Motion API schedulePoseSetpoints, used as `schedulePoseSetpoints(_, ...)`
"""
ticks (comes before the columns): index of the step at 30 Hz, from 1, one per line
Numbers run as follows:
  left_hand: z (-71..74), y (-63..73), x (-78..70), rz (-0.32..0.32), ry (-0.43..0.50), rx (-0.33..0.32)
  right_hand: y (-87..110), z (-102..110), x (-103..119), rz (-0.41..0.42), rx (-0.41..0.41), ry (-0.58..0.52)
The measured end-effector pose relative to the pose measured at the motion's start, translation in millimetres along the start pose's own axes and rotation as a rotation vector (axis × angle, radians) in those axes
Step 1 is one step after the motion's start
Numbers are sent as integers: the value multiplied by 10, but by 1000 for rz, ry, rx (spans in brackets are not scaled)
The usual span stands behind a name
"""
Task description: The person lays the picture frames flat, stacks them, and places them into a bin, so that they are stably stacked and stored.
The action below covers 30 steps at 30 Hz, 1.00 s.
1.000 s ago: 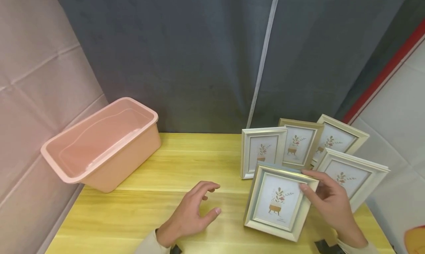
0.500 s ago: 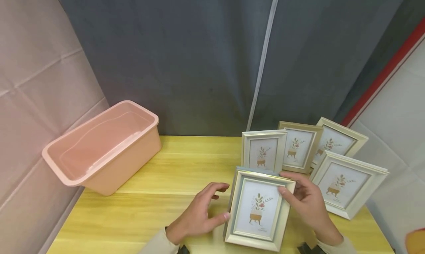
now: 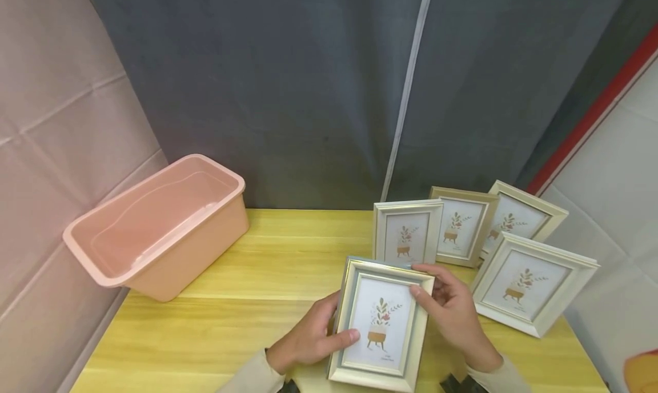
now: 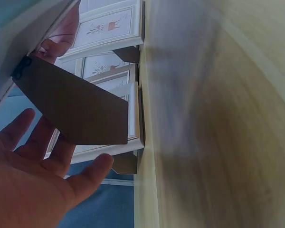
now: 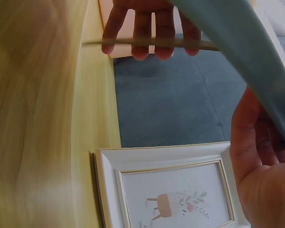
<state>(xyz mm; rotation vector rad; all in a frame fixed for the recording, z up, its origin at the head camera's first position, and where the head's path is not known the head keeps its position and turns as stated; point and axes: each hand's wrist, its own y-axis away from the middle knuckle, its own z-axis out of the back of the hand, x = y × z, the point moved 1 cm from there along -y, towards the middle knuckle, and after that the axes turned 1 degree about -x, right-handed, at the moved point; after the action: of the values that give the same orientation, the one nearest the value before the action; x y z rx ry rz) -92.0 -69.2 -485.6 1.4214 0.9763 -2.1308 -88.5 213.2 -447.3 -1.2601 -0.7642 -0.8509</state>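
A pale cream-and-blue picture frame with a potted-plant print is tilted back near the table's front. My right hand pinches its upper right corner, thumb on the front and fingers behind. At the left side, my left hand has its thumb over the front border and its fingers behind. In the left wrist view, the frame's brown stand leg sticks out from the back, beside the left hand's fingers. The right wrist view shows that leg edge-on across the left fingertips.
Several similar frames stand at the right: a white one, a tan one, a cream one behind and a white one in front. A pink tub stands back left on the wooden table. A dark curtain hangs behind.
My right hand has brought the picture frame leftward, away from the standing frames. My left hand has moved right and gone from free to holding the frame's left side.
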Motion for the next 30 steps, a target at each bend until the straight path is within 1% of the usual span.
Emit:
schedulePoseSetpoints(3, -8, 12, 7, 36, 24, -13, -10, -23, -8, -26, -38, 11)
schedulePoseSetpoints(7, -10, 32, 9, 45, -14, -44, -21, -43, -29, -73, -88, 10)
schedulePoseSetpoints(9, -9, 44, 10, 65, -14, -63, -29, -46, -48, -88, -107, 10)
schedulePoseSetpoints(15, -12, 69, 14, 121, 6, -118, -37, -37, -110, -141, -145, -62)
schedulePoseSetpoints(18, -14, 78, 2, 145, 20, -134, -42, -26, -131, -172, -162, -71)
schedulePoseSetpoints(22, -12, 93, -17, 135, -4, -148, -39, -7, -148, -191, -171, -98)
schedulePoseSetpoints(27, -4, 150, -12, 82, -58, -177, -23, 11, -158, -230, -181, -144)
schedulePoseSetpoints(30, 2, 198, 2, 82, -82, -204, -12, 20, -164, -255, -189, -176)
